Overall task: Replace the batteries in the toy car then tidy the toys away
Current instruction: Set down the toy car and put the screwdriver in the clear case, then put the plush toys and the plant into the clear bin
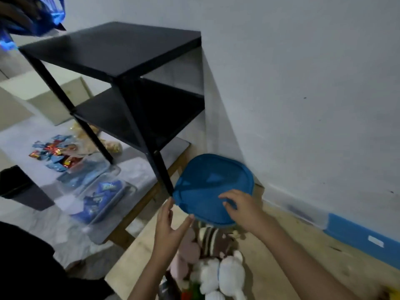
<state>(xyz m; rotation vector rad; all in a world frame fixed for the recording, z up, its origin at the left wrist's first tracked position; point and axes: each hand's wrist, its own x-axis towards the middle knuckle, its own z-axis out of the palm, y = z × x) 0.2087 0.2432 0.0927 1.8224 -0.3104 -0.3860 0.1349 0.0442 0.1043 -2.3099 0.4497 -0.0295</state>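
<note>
Blue rounded-square plastic lid [207,187] hangs tilted just ahead of both hands, above the heap of pink, striped and white plush toys [216,267] lying close below them. The right hand [242,208] is nearer and grips the near edge with bent fingers. The left hand [171,226] is open, fingertips touching the left rim. The lid has no marked long axis, and its top faces the person.

Grey tabletop [136,169], black two-tier shelf [121,50] standing on it, scattered snack packets [54,152], clear trays [101,191] with perhaps blue packets, blurred.
</note>
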